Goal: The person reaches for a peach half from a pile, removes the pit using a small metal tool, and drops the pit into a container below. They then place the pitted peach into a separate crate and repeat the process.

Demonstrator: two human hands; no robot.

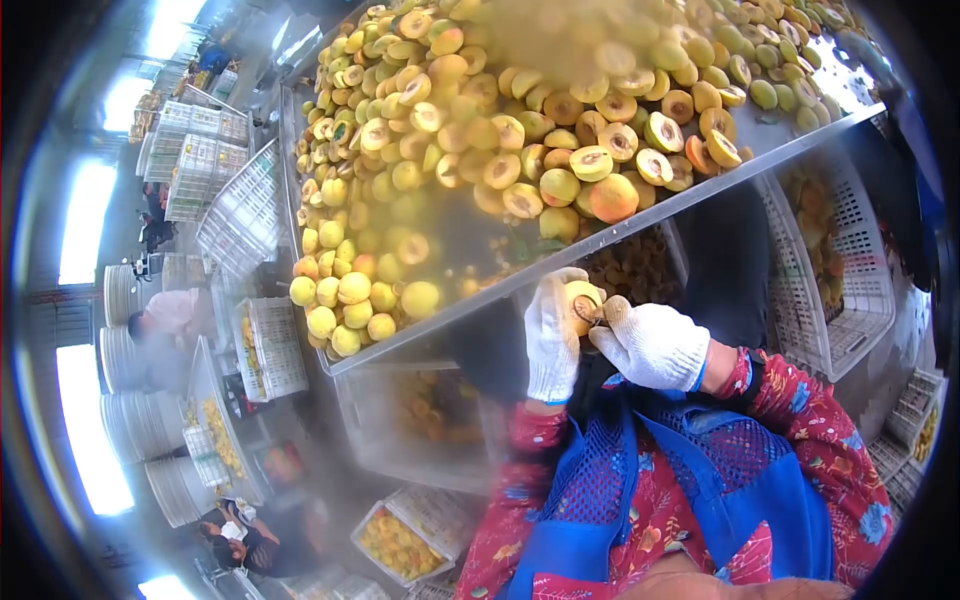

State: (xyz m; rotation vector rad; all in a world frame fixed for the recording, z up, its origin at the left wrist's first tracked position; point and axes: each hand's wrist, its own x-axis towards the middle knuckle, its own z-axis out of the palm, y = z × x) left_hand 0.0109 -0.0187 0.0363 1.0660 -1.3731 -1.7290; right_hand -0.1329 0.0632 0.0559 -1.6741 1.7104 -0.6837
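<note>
**Cut fruit held between two gloved hands, below the worktop's near edge**

The left hand (552, 335), in a white knitted glove, has its grip closed around a cut yellow fruit (580, 297), thumb and fingers at its sides. The right hand (655, 345), gloved alike, comes in from the other side with its fingers curled to the fruit's lower right edge; whether that grip pinches something or only presses there, I cannot tell.

The fruit sits at the left hand's fingertips, directly between the two hands, its cut face turned partly toward the right hand. It looks nearly round, so no clear long axis shows. The left hand carries it; the right reaches only its margin.

Just beyond the hands runs the metal rim of the worktop (700, 192), heaped with fruit halves (620, 142). Below that rim, past the hands, lies a dark mass of fruit pieces (630, 265); a white crate (862, 300) stands to the right.

A dark line at the right fingertips could be a thin tool or the pit's edge. The fruit's underside is hidden, haze blurs the heap's upper middle, and the round lens border cuts off its far end.
</note>
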